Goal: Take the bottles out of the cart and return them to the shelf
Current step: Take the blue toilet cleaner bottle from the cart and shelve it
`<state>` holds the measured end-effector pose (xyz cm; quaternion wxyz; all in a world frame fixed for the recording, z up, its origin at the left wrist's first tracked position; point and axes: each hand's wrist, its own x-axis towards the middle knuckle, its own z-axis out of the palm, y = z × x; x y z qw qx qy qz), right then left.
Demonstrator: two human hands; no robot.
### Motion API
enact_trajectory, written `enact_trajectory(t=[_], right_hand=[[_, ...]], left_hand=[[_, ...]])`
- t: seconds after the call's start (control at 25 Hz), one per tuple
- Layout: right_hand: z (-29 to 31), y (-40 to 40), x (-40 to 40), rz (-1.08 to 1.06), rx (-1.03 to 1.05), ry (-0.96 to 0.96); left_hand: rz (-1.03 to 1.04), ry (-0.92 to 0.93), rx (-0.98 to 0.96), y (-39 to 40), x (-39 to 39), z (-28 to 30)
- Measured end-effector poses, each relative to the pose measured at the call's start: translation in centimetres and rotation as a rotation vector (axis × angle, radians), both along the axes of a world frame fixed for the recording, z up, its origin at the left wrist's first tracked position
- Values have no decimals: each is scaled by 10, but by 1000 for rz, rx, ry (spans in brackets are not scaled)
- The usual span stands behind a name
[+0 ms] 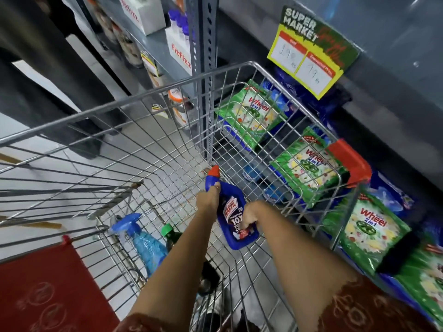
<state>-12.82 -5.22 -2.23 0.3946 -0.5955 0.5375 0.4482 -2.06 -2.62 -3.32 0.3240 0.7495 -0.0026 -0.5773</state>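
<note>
Inside the wire cart (148,97) I hold a blue Harpic bottle (231,212) with a red cap, tilted with the cap pointing away. My left hand (208,200) grips its neck and my right hand (249,216) grips its lower body. A light-blue spray bottle (141,238) lies at the near left of the cart. A dark bottle with a green cap (170,232) sits beside it, partly hidden by my left forearm. More dark items lie under my arms at the near end, unclear.
Green Wheel detergent packs (251,113) line the low shelf on the right, under a yellow price sign (311,53). A grey perforated shelf post (203,44) stands beyond the cart, with white Fitfizz boxes (178,53) and jars on the left shelves. A red mat (48,288) lies lower left.
</note>
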Motion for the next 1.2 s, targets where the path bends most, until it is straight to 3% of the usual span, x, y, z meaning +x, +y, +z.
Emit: enact_trajectory(t=[0.16, 0.24, 0.4, 0.56, 0.88, 1.08, 1.2], right_hand=[[25, 2, -5, -145, 22, -84], [53, 3, -10, -309, -17, -188], [130, 8, -22, -743, -54, -527], [214, 14, -43, -983, -26, -864], [363, 63, -156, -1048, -128, -1135], [416, 119, -242, -1098, -269, -1172], [416, 148, -290, -1105, -310, -1222]], left_hand=[[-33, -59, -112, 0, -4, 19], [10, 2, -179, 0, 0, 45], [91, 95, -310, -12, 9, 121], [-25, 214, -527, -24, 0, 212], [-252, 283, -830, 8, -107, 385], [-356, 325, -885, 41, -194, 430], [-413, 379, -918, 62, -247, 438]])
